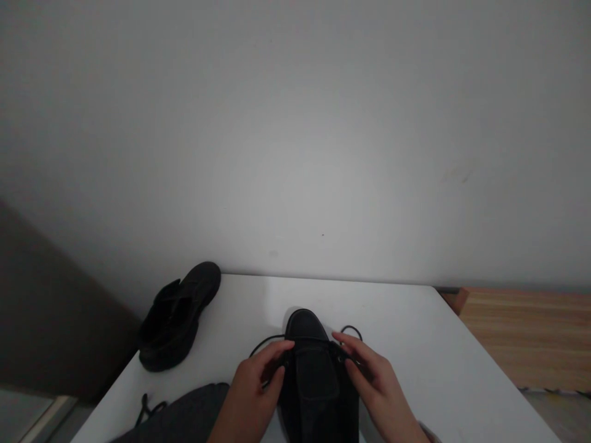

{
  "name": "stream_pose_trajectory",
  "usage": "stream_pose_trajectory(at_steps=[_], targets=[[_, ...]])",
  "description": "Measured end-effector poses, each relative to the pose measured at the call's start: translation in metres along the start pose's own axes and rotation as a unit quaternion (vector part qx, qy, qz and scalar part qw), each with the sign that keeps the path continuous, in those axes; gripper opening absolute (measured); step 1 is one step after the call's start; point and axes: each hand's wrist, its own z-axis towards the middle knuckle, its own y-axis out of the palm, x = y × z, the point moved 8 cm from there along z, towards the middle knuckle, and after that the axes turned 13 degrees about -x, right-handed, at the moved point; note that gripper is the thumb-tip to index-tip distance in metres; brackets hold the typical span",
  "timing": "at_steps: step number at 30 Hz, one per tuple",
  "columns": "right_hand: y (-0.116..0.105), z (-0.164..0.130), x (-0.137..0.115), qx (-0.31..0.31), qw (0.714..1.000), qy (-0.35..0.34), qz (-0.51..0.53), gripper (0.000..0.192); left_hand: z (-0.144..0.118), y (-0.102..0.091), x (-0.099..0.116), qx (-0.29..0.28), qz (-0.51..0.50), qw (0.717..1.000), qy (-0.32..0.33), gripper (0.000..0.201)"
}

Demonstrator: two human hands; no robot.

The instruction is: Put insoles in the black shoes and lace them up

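The left hand (256, 384) pinches a black lace (264, 341) at the left eyelets of a black shoe (316, 375), while the right hand (376, 381) pinches the lace at the right eyelets, fingers curled closed on it; the shoe stands at the middle of the near edge of the white desk (415, 344), toe towards the far edge, and a second black shoe (178, 317) lies at the far left corner, overhanging the left edge

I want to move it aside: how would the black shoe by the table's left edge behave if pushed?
The spare shoe lies partly over the table edge, so a push might tip it off. Its collar looks slumped, probably soft.
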Motion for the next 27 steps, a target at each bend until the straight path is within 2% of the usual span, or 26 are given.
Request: stream_pose_trajectory(at_steps=[5, 9, 11, 13, 16, 20, 23, 27], targets=[[-0.003, 0.002, 0.004, -0.003, 0.998, 0.017, 0.058, 0.038, 0.007, 0.002, -0.008, -0.042, -0.122, 0.991, -0.037, 0.038], [0.001, 0.004, 0.012, -0.035, 0.984, 0.017, 0.172, 0.037, 0.013, 0.003, -0.022, -0.044, -0.135, 0.988, -0.069, 0.047], [0.002, 0.004, 0.015, -0.037, 0.981, 0.015, 0.191, 0.037, 0.015, 0.002, -0.024, -0.041, -0.123, 0.989, -0.073, 0.05], [0.0, 0.004, 0.017, -0.032, 0.983, 0.012, 0.178, 0.035, 0.018, 0.002, -0.021, -0.035, -0.105, 0.991, -0.072, 0.049], [-0.003, 0.004, 0.016, -0.025, 0.99, 0.014, 0.141, 0.029, 0.022, 0.001, -0.013, -0.025, -0.067, 0.995, -0.068, 0.036], [-0.005, 0.006, 0.003, -0.031, 0.998, 0.009, 0.061, 0.029, 0.025, 0.001, -0.004, -0.019, -0.019, 0.997, -0.069, 0.02], [-0.003, 0.008, -0.009, -0.041, 0.999, -0.002, -0.011, 0.03, 0.026, 0.0, -0.001, -0.016, 0.015, 0.998, -0.065, 0.015], [0.002, 0.008, -0.012, -0.036, 0.997, 0.002, -0.067, 0.028, 0.024, 0.001, 0.003, -0.015, 0.059, 0.997, -0.051, 0.015]])
